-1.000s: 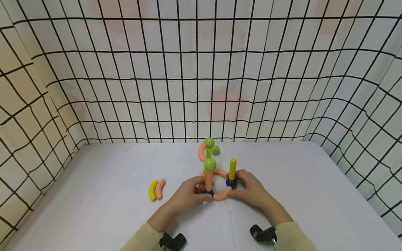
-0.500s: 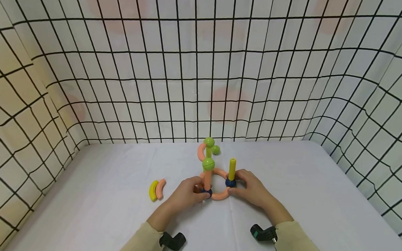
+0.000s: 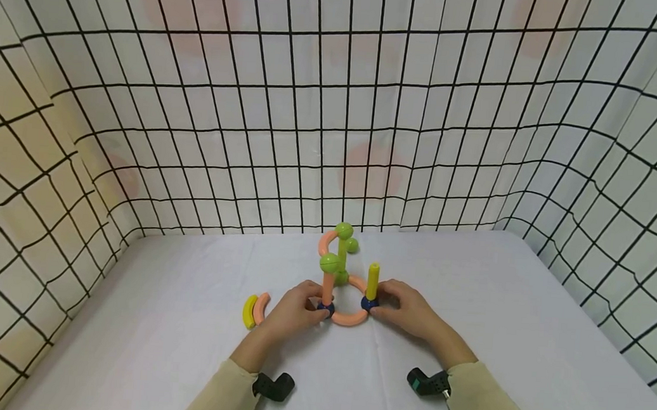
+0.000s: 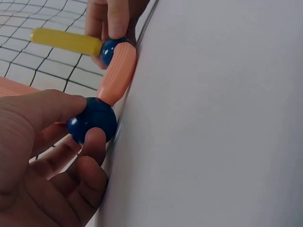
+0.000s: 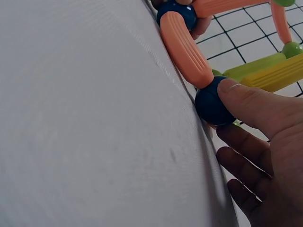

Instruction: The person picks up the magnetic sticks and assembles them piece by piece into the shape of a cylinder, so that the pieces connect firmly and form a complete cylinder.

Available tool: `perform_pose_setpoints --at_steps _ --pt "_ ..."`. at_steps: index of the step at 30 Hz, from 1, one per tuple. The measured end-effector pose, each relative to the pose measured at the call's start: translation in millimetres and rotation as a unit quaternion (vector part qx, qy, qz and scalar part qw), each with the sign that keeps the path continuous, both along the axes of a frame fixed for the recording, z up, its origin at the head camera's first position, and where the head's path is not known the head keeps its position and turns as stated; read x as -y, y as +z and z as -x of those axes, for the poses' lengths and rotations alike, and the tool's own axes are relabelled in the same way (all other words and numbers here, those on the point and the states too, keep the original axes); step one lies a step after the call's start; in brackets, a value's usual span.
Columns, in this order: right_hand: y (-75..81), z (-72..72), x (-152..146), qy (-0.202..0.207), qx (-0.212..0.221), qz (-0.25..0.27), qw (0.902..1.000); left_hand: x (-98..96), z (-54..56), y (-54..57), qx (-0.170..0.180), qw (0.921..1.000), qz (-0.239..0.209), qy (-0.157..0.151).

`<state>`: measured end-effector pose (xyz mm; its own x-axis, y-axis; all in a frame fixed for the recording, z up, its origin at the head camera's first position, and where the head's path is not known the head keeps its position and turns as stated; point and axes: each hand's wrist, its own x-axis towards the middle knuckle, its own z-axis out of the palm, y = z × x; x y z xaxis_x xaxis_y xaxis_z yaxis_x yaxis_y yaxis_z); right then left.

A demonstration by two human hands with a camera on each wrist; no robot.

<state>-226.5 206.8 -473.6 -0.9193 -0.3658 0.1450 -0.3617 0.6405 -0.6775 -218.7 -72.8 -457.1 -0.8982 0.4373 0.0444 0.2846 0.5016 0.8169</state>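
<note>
White cloth-covered table (image 3: 142, 332); I see L hand (image 3: 292, 312) pinching glossy dark-blue ball (image 4: 99, 120), R hand (image 3: 409, 309) pinching matching blue ball (image 5: 213, 101); prob. steadying ribbed orange curved bar (image 3: 349, 319) btwn; next move needs even grip.

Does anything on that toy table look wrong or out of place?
Nothing looks spilled or broken. One mismatch: the yellow rod has a bare top, while the orange rod carries a green ball. The yellow curved piece and orange curved piece lie apart from the structure, to the left.
</note>
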Motion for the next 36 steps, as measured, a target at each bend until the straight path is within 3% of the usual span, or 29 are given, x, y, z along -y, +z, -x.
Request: perform_pose_setpoints --at_steps 4,10,18,36 --pt "2.0 -2.0 2.4 0.009 0.009 0.002 0.9999 3.6 2.3 -1.0 0.0 0.9999 -0.002 0.016" --pt "3.8 -3.4 5.0 0.022 0.019 -0.001 0.9996 8.6 3.9 0.3 0.034 0.9984 -0.01 0.043" --pt "6.8 -6.1 8.1 0.046 0.023 0.009 0.9986 12.0 4.4 1.1 0.04 0.9966 -0.009 0.072" --pt "11.7 -12.5 23.7 0.089 0.034 0.004 0.9954 14.2 5.9 -4.9 0.01 0.9907 -0.038 0.131"
